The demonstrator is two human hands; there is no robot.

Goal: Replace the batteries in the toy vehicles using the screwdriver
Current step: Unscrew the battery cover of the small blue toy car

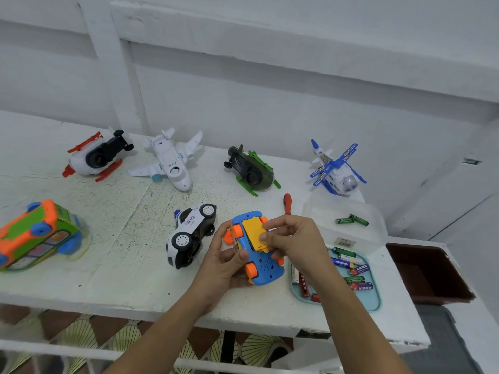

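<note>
The person's left hand (224, 259) grasps a blue toy car (266, 268) from the left side, fingers curled round its body and thumb laid across the underside. The car is turned belly-up, orange wheels in the air, and is held just above the near part of the white table (121, 265). The right hand (297, 237) pinches the yellow battery cover (252, 229) on the car's underside between thumb and forefinger; whether the cover is fully seated or lifted cannot be told.

The screwdriver (287, 203), with its red handle, lies on the table just beyond the right hand, touched by neither hand. To the right, a light blue tray (376, 300) holds loose batteries (351, 268) of several colours, partly hidden by the right forearm. Behind the tray a clear plastic tub (318, 211) has green batteries (352, 220) in it.

A black and white police car (191, 233) lies on its side just left of the left hand. A green and orange bus (37, 236) lies tipped over at the far left. Along the back of the table are a red and white helicopter (97, 155), a white plane (170, 160), a dark green helicopter (251, 171) and a blue and white helicopter (337, 168); the first three lie overturned
</note>
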